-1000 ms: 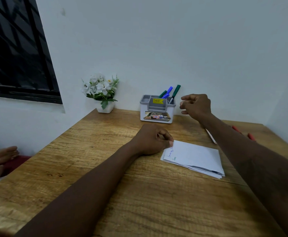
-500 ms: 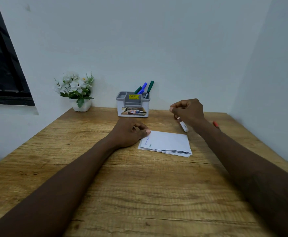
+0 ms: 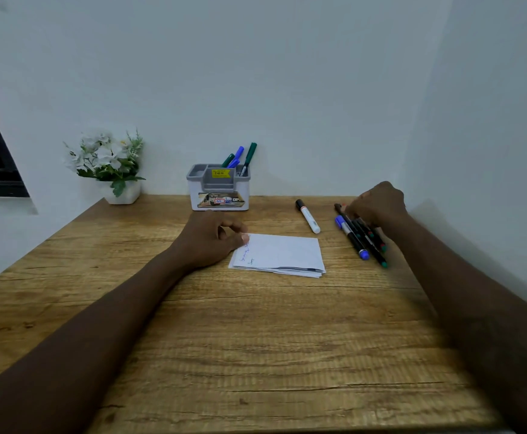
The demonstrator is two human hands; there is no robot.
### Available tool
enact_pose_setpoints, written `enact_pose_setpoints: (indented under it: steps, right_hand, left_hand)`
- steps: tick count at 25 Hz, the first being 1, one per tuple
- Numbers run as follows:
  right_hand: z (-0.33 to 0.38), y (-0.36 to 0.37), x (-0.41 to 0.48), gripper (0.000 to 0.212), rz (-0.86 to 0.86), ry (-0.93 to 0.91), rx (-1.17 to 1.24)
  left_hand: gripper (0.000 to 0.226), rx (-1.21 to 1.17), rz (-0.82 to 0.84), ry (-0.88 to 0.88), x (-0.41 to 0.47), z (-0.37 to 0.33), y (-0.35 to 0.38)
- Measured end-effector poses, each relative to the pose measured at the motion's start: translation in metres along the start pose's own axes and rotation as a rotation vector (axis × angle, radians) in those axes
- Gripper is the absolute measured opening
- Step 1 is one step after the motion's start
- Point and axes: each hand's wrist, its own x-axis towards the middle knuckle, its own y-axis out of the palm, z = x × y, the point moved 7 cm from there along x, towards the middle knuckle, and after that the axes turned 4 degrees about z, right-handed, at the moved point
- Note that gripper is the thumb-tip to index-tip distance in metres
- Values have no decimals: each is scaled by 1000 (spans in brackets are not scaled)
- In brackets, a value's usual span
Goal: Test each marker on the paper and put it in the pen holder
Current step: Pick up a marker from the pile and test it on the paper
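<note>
left hand [image 3: 212, 242], loosely fisted, touches folded white paper [image 3: 282, 253] on the grainy wooden table [image 3: 255, 355]. right hand [image 3: 376, 205] curls over slim markers [image 3: 352, 238] near the pale wall [image 3: 491, 151]; grip unclear.

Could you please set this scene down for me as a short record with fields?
surface: wooden table
paper: folded white sheets at centre, blue and green scribbles near the left edge
left hand: curled, resting on the paper's left edge
right hand: fingers down on the loose markers at the right; grip unclear
white marker: lies alone between paper and loose markers
holder: by the back wall, with stored markers, green and blue
other: flower pot, back left
</note>
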Motion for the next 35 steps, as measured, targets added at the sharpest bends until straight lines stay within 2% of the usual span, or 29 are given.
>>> enact_pose_setpoints:
  steps: [5, 10, 16, 20, 22, 25, 28, 30, 33, 35]
  right_hand:
    - [-1, 3, -2, 52, -25, -48, -168]
    - [5, 11, 1, 44, -1, -62, -238]
    - [9, 10, 0, 34, -29, -84, -98]
    - [34, 10, -9, 30, -33, -240, -24]
    - [58, 19, -22, 39, 46, -386, -9]
    - [96, 40, -48, 45, 251, -574, -23]
    - [126, 72, -79, 34, 448, -702, -60]
    - [138, 91, -93, 29, 577, -704, 16]
    - [139, 103, -99, 33, 757, -585, 296]
    - [132, 106, -98, 54, 824, -470, 533]
  left_hand:
    - [20, -2, 14, 3, 0, -1, 2]
    - [19, -5, 23, 10, 1, 1, 3]
    - [20, -4, 38, 15, 0, -2, 3]
    - [27, 7, -7, -7, 0, -5, -1]
    - [35, 12, -112, 20, -1, -9, -8]
    - [48, -48, -222, 116, -6, -17, -18]
    - [50, 22, -217, 177, -7, -23, -17]
    - [41, 73, -196, 198, -6, -24, -15]
    - [25, 24, -210, 168, -5, -17, -22]
    - [22, 3, -215, 155, -5, -14, -27]
